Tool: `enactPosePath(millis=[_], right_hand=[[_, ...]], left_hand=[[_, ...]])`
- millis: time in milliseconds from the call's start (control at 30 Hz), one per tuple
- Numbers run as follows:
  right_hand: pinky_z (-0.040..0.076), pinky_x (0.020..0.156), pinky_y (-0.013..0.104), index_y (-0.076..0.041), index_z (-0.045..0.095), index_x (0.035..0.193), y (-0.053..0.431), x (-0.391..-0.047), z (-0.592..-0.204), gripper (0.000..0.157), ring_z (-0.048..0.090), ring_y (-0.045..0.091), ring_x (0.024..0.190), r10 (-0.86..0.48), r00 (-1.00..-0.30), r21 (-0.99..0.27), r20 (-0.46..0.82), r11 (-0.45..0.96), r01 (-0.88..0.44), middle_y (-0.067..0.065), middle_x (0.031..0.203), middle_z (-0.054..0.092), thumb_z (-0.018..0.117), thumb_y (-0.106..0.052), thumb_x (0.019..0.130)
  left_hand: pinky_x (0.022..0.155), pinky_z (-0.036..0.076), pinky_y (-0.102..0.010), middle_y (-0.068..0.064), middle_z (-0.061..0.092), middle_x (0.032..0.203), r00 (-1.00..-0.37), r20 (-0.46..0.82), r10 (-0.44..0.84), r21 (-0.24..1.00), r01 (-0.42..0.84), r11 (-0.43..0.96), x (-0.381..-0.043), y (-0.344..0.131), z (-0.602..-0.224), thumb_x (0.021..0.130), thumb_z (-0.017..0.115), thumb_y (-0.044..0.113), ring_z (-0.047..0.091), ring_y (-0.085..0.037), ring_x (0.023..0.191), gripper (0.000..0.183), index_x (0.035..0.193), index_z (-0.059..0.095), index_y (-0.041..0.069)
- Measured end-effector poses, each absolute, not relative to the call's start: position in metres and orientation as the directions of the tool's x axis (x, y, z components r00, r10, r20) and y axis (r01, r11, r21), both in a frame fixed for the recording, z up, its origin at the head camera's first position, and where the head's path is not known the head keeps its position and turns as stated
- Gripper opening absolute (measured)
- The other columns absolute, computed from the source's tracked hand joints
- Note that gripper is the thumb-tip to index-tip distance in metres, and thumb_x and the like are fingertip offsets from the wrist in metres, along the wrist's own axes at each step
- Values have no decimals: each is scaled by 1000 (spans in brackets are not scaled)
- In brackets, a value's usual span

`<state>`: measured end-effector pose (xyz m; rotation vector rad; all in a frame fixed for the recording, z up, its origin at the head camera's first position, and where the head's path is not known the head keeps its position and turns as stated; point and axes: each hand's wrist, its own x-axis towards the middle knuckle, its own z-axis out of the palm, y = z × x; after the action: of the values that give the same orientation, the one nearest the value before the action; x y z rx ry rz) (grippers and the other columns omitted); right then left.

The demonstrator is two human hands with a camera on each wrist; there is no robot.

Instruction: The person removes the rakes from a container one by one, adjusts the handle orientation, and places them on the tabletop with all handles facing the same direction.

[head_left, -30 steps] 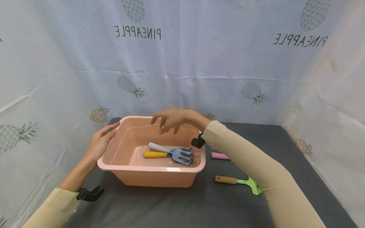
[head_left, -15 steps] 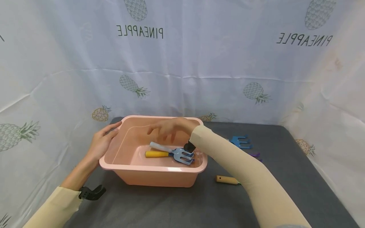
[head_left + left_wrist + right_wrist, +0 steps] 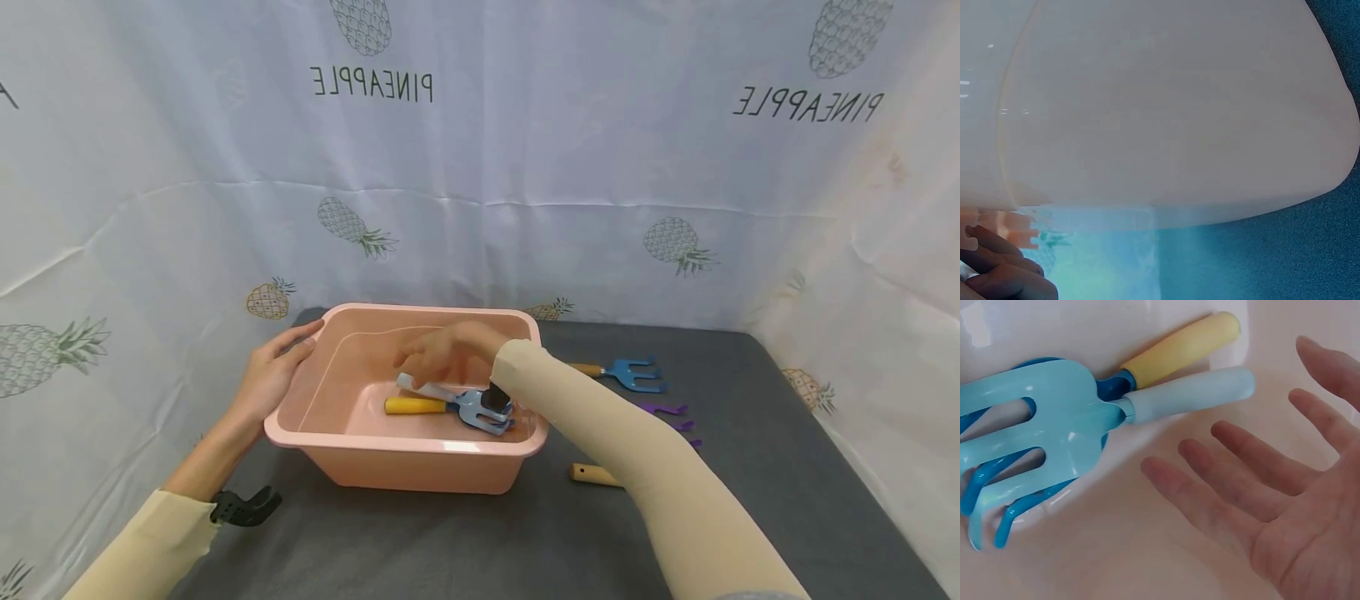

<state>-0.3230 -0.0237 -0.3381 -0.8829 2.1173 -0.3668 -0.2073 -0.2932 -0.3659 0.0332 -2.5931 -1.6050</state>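
Note:
My left hand [image 3: 267,377] grips the left rim of a pink plastic basin [image 3: 416,468]; in the left wrist view its curled fingers [image 3: 1013,281] show at the rim. Inside the basin lie two hand forks, overlapping. One is a light-blue hand fork with a white handle [image 3: 1191,394], on top. Under it is a darker blue hand fork with a yellow handle [image 3: 414,406]. My right hand [image 3: 433,354] hovers in the basin, fingers spread, apart from the white handle in the right wrist view. It holds nothing.
Right of the basin on the dark table [image 3: 735,467] lie a blue fork [image 3: 633,375], purple tines [image 3: 684,423] and a wooden handle [image 3: 595,475]. My right sleeve partly hides these. A pineapple-print curtain [image 3: 480,150] stands behind and at both sides.
My right hand has moved down into the basin, closer to the white handle. The left hand keeps its hold on the rim. The blue fork and purple tines have come into sight.

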Motion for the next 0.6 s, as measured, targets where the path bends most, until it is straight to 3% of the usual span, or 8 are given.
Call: enactPosePath(millis=[333,600], right_hand=[[28,124,60,-31,41,159,-30,-318,-349,71,31,33,155,-601,-454,-659,-658,751,-39,-1,170,29,72,-25,96],[32,120,64,-34,38,160,-37,-321,-355,75,37,35,150,-565,-471,-605,-678,792,-80,2,170,29,73,-28,95]], left_hand=[[80,51,-9,-15,40,164,-994,67,-83,894,23,448,-207,-291,-366,110,44,46,56,15,102,56,159,43,19],[81,50,-8,-13,41,164,-993,70,-95,895,20,446,-208,-291,-366,110,45,44,55,13,103,55,158,45,19]])
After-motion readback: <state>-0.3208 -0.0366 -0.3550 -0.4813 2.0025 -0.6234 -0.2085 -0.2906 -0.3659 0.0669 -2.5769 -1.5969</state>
